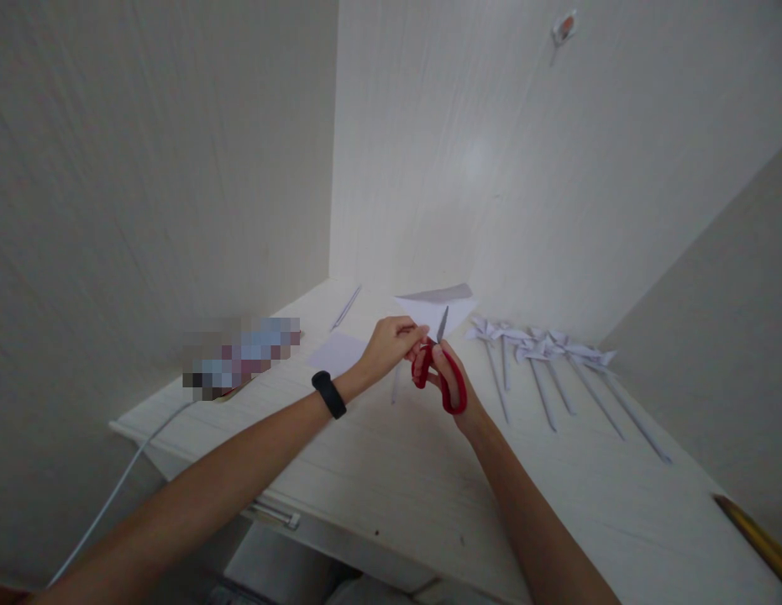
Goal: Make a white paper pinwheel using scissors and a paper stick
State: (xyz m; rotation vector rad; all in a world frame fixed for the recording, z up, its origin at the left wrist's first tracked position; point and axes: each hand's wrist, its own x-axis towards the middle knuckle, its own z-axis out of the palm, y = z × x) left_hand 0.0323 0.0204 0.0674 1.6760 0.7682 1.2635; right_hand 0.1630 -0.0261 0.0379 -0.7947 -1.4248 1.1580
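My left hand [394, 346], with a black band [328, 395] on its wrist, pinches the near corner of a white sheet of paper [428, 311]. The sheet is raised above the table and its far edge is bent over. A pair of red-handled scissors [453, 382] is in my right hand [463, 407], fingers through the loops. One blade lies against the paper close to my left fingertips; the other blade is hidden. Under my hands, part of a thin white paper stick [396, 384] shows on the table. Left of it lies another flat piece of paper [336, 351].
Several paper pinwheels [542, 344] on sticks lie in a row on the right of the white table [391, 470]. At the back left is a thin paper stick [346, 307]. A blurred-out device [245, 357] with a white cable [129, 479] sits left. Walls enclose the table.
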